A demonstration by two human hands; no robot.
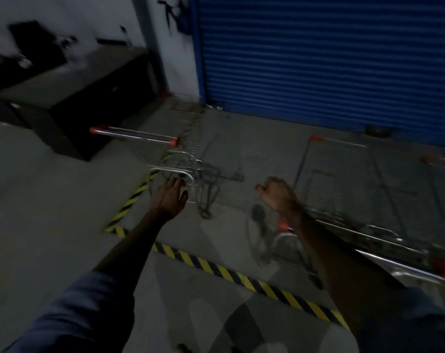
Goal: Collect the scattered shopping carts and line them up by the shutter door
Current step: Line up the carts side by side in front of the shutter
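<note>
Dark cabinet [71, 98] against white wall [63, 19]; yellow-black striped floor tape [241, 275].

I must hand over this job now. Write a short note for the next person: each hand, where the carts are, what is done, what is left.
Left hand: open, fingers stretched toward the left cart; contact is too blurred to tell.
Right hand: loosely curled, holding nothing, above the right carts.
Carts: the left cart stands near the corner of the blue shutter door; the right carts stand in front of the door.
Done: these carts are already at the door.
Left: straighten them into one row; carts elsewhere are out of view.
</note>
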